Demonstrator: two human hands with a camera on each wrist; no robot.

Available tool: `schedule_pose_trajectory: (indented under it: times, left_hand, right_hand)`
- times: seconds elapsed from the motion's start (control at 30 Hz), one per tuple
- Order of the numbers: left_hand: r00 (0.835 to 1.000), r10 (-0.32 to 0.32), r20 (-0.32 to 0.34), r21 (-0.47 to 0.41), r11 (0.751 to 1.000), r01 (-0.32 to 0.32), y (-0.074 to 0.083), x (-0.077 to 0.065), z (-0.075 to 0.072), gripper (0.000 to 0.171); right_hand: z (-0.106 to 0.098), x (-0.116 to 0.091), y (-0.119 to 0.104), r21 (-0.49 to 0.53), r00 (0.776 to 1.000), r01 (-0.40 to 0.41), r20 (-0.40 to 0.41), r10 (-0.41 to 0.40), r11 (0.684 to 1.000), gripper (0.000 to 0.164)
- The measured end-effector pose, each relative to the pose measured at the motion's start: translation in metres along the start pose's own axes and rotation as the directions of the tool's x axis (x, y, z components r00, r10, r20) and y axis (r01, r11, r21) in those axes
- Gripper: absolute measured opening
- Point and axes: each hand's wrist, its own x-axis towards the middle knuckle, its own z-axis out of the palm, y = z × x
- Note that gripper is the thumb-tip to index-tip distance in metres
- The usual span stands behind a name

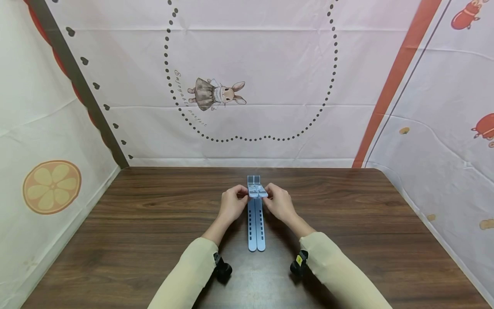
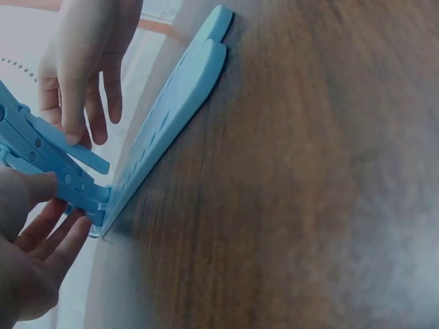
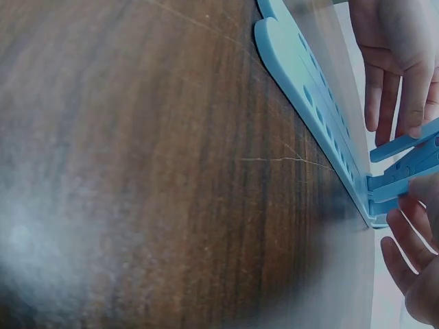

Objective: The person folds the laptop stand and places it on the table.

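Note:
A light blue folding laptop stand [image 1: 252, 225] sits upright on the table, its two slotted base strips lying side by side toward me. Its hinged upper part [image 2: 72, 179] rises at a slant from the far end of the base. With thumb and fingers my left hand [image 1: 233, 201] pinches the left side of this raised part. On the opposite side my right hand [image 1: 281, 202] grips it the same way, thumb and fingertips at one hinged arm [image 3: 405, 185]. In the left wrist view the two raised arms stand slightly apart from each other.
Dark wood-grain table [image 1: 154, 227] lies under the stand. White printed cloth [image 1: 270, 64] hangs behind the table and along both sides. A small black camera [image 1: 223, 270] sits at the left wrist, another [image 1: 298, 266] at the right.

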Motion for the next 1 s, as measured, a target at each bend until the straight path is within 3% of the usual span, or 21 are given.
schedule_pose_trajectory:
  times: [0.53,0.83,1.0]
  left_hand:
    - [0.992,0.008,-0.123,-0.03,0.999,-0.011,0.0032,0.0029,-0.0016,0.007]
    - [0.993,0.05,-0.106,-0.051,0.997,-0.055,0.0043,0.0048,-0.0027,0.02]
    - [0.994,0.053,-0.093,-0.027,0.998,-0.056,0.0046,0.0042,-0.0031,0.018]
  right_hand:
    - [-0.0021,0.0062,-0.0007,-0.059,0.999,0.0,-0.034,-0.002,0.998,0.016]
    - [-0.0056,0.0066,-0.0032,-0.036,0.999,0.031,-0.042,-0.033,0.999,0.03]
    - [-0.0078,0.0068,-0.0039,-0.058,0.999,0.035,-0.026,-0.037,0.998,0.028]
